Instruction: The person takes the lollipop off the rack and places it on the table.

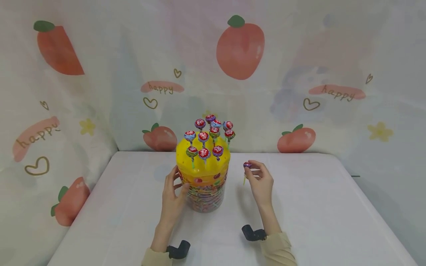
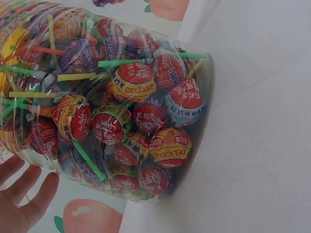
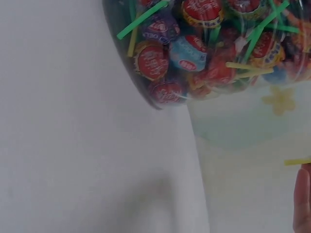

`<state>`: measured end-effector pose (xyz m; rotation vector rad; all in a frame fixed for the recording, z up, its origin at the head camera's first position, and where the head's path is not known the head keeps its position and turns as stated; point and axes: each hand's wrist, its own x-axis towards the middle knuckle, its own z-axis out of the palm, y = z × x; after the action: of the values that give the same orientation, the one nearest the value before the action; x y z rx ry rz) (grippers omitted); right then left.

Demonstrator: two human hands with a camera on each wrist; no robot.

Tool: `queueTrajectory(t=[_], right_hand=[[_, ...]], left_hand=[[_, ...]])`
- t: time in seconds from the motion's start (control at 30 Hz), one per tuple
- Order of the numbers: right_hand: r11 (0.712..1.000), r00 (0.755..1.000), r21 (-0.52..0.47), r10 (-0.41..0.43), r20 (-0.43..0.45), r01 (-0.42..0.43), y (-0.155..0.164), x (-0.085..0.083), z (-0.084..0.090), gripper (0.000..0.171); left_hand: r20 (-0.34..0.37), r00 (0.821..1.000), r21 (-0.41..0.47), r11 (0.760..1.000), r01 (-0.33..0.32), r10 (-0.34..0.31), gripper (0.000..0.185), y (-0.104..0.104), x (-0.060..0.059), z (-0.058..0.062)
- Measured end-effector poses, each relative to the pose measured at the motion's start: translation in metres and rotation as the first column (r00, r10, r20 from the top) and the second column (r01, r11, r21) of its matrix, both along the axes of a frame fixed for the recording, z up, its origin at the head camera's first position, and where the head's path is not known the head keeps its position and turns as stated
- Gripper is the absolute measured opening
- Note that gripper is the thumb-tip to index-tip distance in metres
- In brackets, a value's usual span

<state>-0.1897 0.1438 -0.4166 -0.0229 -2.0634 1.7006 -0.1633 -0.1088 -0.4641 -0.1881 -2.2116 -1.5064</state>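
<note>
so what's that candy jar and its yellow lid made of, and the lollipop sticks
The jar looks like clear, glossy plastic: the wrapped lollipops show through its wall, which carries soft glare. The yellow lid seems opaque moulded plastic, smooth, with holes holding the lollipops. The sticks look like thin coloured plastic, green and yellow, though paper cannot be ruled out.

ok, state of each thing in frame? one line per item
left hand: touches the jar's side, fingers fairly straight
right hand: pinches a lollipop, apart from the jar
lollipop: wrapped, held above the table, stick down
jar: upright on the table, packed with wrapped lollipops
yellow lid: on the jar, lollipops standing in its holes
table: covered with a white cloth
</note>
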Motion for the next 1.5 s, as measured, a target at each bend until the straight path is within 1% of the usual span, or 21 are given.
queueTrajectory(t=[0.1, 0.33, 0.47, 0.57, 0.7, 0.8, 0.9, 1.0, 1.13, 1.33, 1.5], right_hand=[[1.000, 1.000, 0.000, -0.002, 0.026, 0.002, 0.001, -0.005, -0.006, 0.029], [0.999, 0.996, 0.042, 0.006, 0.086, -0.010, 0.004, -0.015, -0.021, 0.027], [0.999, 0.992, 0.033, 0.014, 0.129, -0.018, 0.011, -0.027, -0.043, 0.026], [0.998, 0.982, 0.051, 0.014, 0.189, -0.024, 0.015, -0.036, -0.059, 0.026], [0.994, 0.963, 0.089, 0.043, 0.267, -0.068, 0.017, -0.041, -0.070, 0.028], [0.991, 0.951, 0.101, 0.055, 0.304, -0.090, 0.018, -0.042, -0.074, 0.029], [0.988, 0.944, 0.131, 0.039, 0.327, -0.086, 0.019, -0.042, -0.076, 0.028], [0.983, 0.931, 0.159, 0.024, 0.364, -0.088, 0.019, -0.042, -0.079, 0.027], [0.980, 0.911, 0.172, 0.018, 0.411, -0.097, 0.019, -0.043, -0.082, 0.027], [0.975, 0.905, 0.202, 0.000, 0.425, -0.095, 0.020, -0.044, -0.084, 0.026], [0.962, 0.905, 0.260, -0.034, 0.423, -0.085, 0.020, -0.044, -0.086, 0.024]], left_hand=[[0.003, 1.000, -0.003, 1.000, -0.001, 0.001, 0.064, 0.000, 0.000, 0.000], [0.003, 1.000, -0.014, 1.000, -0.010, 0.010, 0.064, -0.001, -0.001, -0.001], [0.006, 1.000, -0.017, 1.000, -0.012, 0.012, 0.063, -0.001, -0.001, -0.002], [0.006, 1.000, -0.022, 1.000, -0.016, 0.016, 0.063, 0.000, -0.001, -0.001], [0.001, 1.000, -0.026, 0.999, -0.019, 0.019, 0.063, 0.000, -0.001, -0.001], [-0.001, 1.000, -0.019, 1.000, -0.010, 0.010, 0.063, -0.001, -0.001, 0.000], [0.002, 1.000, -0.011, 1.000, -0.001, 0.001, 0.063, -0.001, -0.001, 0.000], [0.009, 1.000, -0.013, 1.000, -0.006, 0.006, 0.063, -0.001, -0.001, 0.000], [0.016, 1.000, -0.019, 1.000, -0.018, 0.018, 0.063, -0.001, -0.001, 0.000], [0.009, 1.000, -0.012, 1.000, -0.014, 0.014, 0.063, -0.001, -0.001, 0.000], [-0.003, 1.000, -0.016, 1.000, -0.016, 0.016, 0.062, 0.000, 0.000, 0.000]])
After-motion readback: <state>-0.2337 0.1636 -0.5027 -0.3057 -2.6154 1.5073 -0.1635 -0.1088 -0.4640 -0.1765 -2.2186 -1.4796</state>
